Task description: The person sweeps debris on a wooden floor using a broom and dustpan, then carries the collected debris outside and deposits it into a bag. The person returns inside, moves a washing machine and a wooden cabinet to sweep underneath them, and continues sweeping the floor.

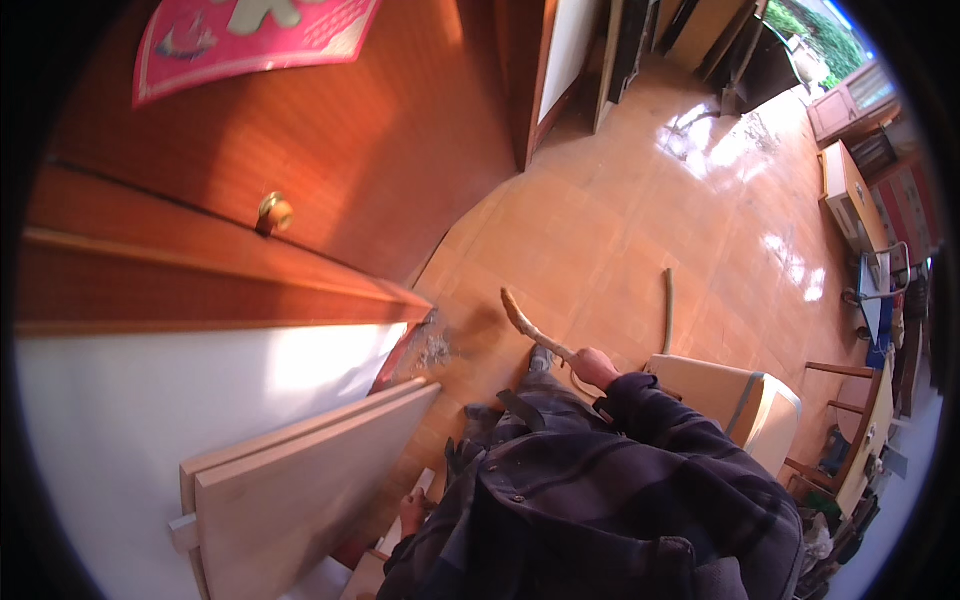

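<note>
My right hand [595, 368] is closed round a curved wooden stick [538, 334]. The stick's bent, pale tip points forward and left over the floor, above my shoe [541, 357]. Low on my left side, my left hand [412, 511] appears curled beside a narrow pale strip [426, 481]. My body and sleeve partly hide that hand, so what it grips is unclear. Another thin stick [668, 310] lies on the tiled floor [590, 250], ahead and to the right of my right hand.
Two wooden boards [310, 490] lean at the white wall on my left. Past them stands a reddish wooden door [390, 150] with a round knob [274, 214]. A cardboard box [700, 393] is close on my right; a wooden chair [845, 410] and other furniture line the right side.
</note>
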Tool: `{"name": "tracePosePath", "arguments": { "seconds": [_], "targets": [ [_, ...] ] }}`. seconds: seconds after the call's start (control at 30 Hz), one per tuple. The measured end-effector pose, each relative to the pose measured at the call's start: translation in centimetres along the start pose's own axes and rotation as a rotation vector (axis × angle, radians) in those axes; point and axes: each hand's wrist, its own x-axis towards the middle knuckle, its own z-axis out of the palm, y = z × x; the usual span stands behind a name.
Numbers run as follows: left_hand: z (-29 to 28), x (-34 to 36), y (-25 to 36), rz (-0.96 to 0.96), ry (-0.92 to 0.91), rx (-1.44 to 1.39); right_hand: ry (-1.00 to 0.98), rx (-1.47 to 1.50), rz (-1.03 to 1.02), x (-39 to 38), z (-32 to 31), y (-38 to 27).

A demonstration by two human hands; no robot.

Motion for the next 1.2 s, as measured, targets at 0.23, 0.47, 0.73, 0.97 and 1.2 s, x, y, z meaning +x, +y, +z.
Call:
{"name": "tracePosePath", "arguments": {
  "seconds": [0.23, 0.47, 0.73, 0.97, 1.2],
  "targets": [
    [7.2, 7.4, 1.1, 0.178, -0.039, 0.476, -0.006, 0.335, 0.339, -4.9, -4.4, 10.5],
    [8.8, 13.3, 15.8, 0.505, -0.211, 0.895, -0.188, 0.614, 0.542, -9.6, -4.8, 16.6],
    [13.4, 13.5, 39.4, 0.327, -0.455, 0.768, -0.193, 0.738, 0.888, -12.5, -0.3, 17.8],
    [25.8, 19.2, 57.9, 0.109, -0.448, 0.527, -0.136, 1.074, 0.736, -11.0, 8.0, 23.4],
    [41.0, 20.4, 79.7, 0.748, -0.465, 0.663, 0.0, 1.08, 0.882, -4.9, 8.6, 24.5]
  ]
}}
